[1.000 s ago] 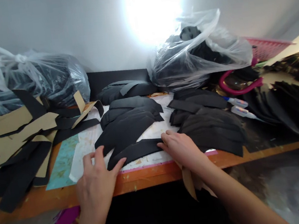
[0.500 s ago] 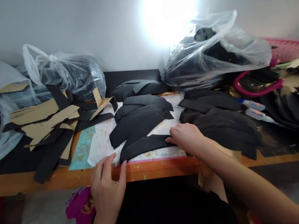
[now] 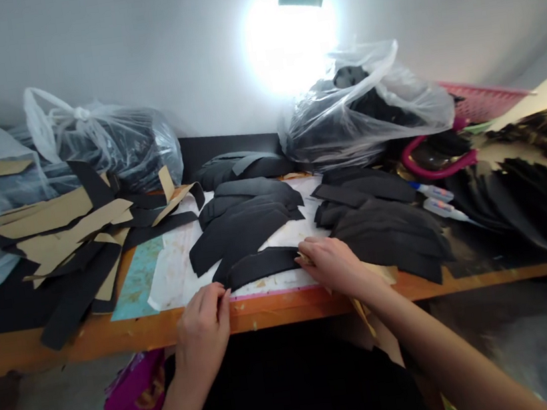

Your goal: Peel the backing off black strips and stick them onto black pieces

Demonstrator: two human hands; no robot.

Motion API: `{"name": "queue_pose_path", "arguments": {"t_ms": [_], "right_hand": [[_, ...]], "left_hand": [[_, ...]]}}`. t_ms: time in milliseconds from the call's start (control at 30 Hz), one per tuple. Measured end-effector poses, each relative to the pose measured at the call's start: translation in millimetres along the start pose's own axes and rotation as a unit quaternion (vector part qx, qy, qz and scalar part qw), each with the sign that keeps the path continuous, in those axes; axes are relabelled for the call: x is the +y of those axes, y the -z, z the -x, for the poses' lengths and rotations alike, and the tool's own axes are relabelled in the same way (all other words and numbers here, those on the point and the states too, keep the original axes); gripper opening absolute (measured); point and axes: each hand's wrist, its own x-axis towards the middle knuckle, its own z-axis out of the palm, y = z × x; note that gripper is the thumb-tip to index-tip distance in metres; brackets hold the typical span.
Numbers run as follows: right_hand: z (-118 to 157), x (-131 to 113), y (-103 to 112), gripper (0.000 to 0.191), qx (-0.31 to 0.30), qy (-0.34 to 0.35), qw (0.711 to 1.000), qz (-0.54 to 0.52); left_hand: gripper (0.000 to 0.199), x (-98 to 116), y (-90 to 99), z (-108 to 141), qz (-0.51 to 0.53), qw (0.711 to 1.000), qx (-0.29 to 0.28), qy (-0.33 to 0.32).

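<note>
A curved black strip [image 3: 261,266] lies crosswise on white paper [image 3: 163,283] near the table's front edge. Its left end meets the fingertips of my left hand [image 3: 203,325], where thumb and forefinger are pinched together. At the other end, my right hand [image 3: 334,263] has its fingers closed on the strip. Just beyond it is an overlapping pile of similar black pieces [image 3: 246,225]. More dark pieces [image 3: 387,223] are fanned out to the right of my right hand.
Tan-backed black strips [image 3: 70,232] are heaped at left. Behind stand a tied plastic bag [image 3: 114,142] and another plastic bag [image 3: 357,113]. Small white bottles [image 3: 442,208], a magenta-handled object [image 3: 411,160] and a pink basket [image 3: 486,99] are at right.
The left thumb and fingers, spread apart before, have come together at the strip's left end. My right hand stays at its right end. The whole view has shifted slightly.
</note>
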Motion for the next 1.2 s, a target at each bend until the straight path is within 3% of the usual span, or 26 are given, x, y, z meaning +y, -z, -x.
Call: {"name": "queue_pose_path", "arguments": {"t_ms": [133, 267, 467, 900, 1100, 1200], "right_hand": [[3.3, 1.9, 9.9, 0.022, -0.022, 0.001, 1.0, -0.011], [5.6, 2.1, 17.4, 0.02, -0.036, 0.007, 0.999, -0.01], [10.6, 5.5, 20.7, 0.019, -0.032, 0.027, 0.999, 0.005], [24.5, 14.3, 20.3, 0.025, -0.043, 0.056, 0.997, 0.02], [31.0, 17.3, 23.2, 0.026, -0.062, 0.064, 0.996, -0.021], [33.7, 19.2, 20.9, 0.026, -0.065, 0.071, 0.995, -0.039]], "left_hand": [[0.026, -5.2, 10.7, -9.1, 0.09, 0.991, -0.079, 0.051], [0.027, 3.1, 22.7, -12.3, 0.133, 0.978, -0.143, 0.077], [0.015, 14.0, 41.0, -11.1, 0.164, 0.958, -0.233, -0.011], [0.018, -7.7, 53.4, -2.4, 0.305, 0.891, -0.325, -0.084], [0.01, 11.2, 60.1, -4.3, 0.179, 0.924, -0.328, -0.085], [0.01, 24.6, 55.2, -14.2, 0.206, 0.914, -0.334, -0.099]]}}
